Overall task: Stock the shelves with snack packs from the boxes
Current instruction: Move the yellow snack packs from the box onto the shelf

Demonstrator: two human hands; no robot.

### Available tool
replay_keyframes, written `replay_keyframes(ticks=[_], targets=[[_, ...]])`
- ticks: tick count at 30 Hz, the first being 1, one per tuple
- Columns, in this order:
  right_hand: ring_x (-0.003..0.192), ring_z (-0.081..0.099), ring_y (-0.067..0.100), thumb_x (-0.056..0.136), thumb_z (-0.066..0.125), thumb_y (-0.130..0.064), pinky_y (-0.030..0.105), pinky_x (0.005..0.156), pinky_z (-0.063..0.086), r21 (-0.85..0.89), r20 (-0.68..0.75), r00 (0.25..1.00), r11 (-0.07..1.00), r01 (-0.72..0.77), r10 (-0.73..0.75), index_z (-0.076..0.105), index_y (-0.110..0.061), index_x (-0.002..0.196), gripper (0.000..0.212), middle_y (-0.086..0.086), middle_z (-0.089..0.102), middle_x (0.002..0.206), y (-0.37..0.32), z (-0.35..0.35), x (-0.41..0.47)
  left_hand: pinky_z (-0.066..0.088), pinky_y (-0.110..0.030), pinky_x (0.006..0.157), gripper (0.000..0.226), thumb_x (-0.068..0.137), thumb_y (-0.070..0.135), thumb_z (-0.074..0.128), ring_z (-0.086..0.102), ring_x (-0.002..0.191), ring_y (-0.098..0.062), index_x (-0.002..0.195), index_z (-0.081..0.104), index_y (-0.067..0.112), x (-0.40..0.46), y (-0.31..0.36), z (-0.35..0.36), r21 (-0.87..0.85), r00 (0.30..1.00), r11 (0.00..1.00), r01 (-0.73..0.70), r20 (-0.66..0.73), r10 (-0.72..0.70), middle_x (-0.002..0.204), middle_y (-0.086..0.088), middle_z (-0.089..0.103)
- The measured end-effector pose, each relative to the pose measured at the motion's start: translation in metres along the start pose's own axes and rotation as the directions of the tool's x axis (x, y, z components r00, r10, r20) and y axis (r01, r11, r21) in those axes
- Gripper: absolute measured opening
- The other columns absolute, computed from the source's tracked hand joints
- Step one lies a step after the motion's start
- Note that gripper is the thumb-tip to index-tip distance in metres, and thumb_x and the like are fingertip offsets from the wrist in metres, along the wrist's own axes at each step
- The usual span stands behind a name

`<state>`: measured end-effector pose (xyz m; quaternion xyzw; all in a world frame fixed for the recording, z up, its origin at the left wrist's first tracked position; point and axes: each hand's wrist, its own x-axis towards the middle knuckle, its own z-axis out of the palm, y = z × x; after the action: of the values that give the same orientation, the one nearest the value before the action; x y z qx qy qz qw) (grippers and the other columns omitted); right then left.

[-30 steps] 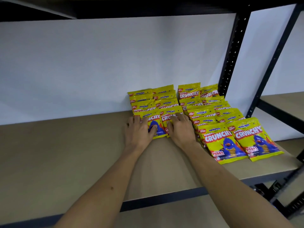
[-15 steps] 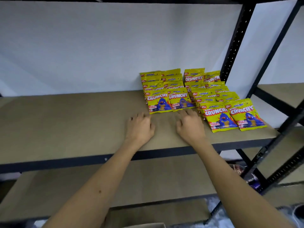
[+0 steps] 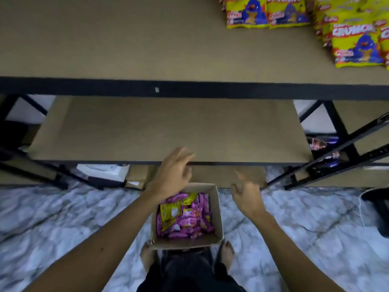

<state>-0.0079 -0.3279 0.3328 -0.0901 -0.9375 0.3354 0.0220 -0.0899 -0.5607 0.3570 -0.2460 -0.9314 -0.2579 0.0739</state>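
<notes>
open box [image 3: 219, 216] of pink packs [image 3: 189, 220], yellow packs [image 3: 355, 47] shelved

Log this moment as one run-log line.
left hand: open, over box | right hand: empty, beside box | pink packs: in box | yellow packs: shelved

- The floor [image 3: 63, 218] looks like marble, white and grey with cloudy marks.
- A big rack with a black metal frame [image 3: 189, 89] stands on it.
- The rack has flat brown boards [image 3: 126, 39], one above the other.
- Black legs and slanted bars [image 3: 341, 131] hold it up on the right side.
- A white wall [image 3: 23, 110] shows behind the frame on the left.
- The room is dim, and under the boards it is darker.
- A dark thing [image 3: 379, 211] sits at the far right, too cut off to tell.
</notes>
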Motion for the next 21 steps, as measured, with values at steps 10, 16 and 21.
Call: replay_keyframes(ticks=[10, 16, 21], targets=[[0.101, 0.063, 0.035, 0.089, 0.052, -0.014, 0.036, 0.076, 0.052, -0.148, 0.517, 0.813, 0.964, -0.222, 0.267, 0.055, -0.014, 0.129, 0.041, 0.015, 0.067, 0.112, 0.056, 0.131, -0.083, 0.050, -0.036, 0.082, 0.039, 0.086, 0.022, 0.054, 0.062, 0.107, -0.033, 0.123, 0.062, 0.015, -0.169, -0.101, 0.099, 0.090, 0.650, 0.808, 0.582, 0.545, -0.529, 0.118, -0.014, 0.065], [0.100, 0.063, 0.036, 0.089, 0.053, -0.018, 0.029, 0.074, 0.045, -0.295, 0.652, 0.684, 0.941, -0.167, 0.326, 0.055, -0.019, 0.128, 0.039, 0.016, 0.066, 0.110, 0.115, 0.195, -0.078, 0.047, -0.030, 0.085, 0.036, 0.088, 0.012, 0.057, 0.061, 0.109, -0.027, 0.124, 0.061, 0.011, -0.207, -0.125, 0.187, 0.084, 0.550, 0.756, 0.649, 0.635, -0.542, 0.122, -0.012, 0.064], [0.097, 0.063, 0.030, 0.090, 0.051, -0.015, 0.027, 0.072, 0.043, -0.298, 0.665, 0.670, 0.940, -0.168, 0.331, 0.061, -0.016, 0.114, 0.026, 0.009, 0.065, 0.110, 0.156, 0.252, -0.051, 0.053, -0.040, 0.084, 0.031, 0.087, 0.013, 0.057, 0.065, 0.098, -0.024, 0.118, 0.063, 0.012, -0.223, -0.155, 0.250, 0.043, 0.536, 0.739, 0.672, 0.660, -0.526, 0.111, -0.010, 0.068]])
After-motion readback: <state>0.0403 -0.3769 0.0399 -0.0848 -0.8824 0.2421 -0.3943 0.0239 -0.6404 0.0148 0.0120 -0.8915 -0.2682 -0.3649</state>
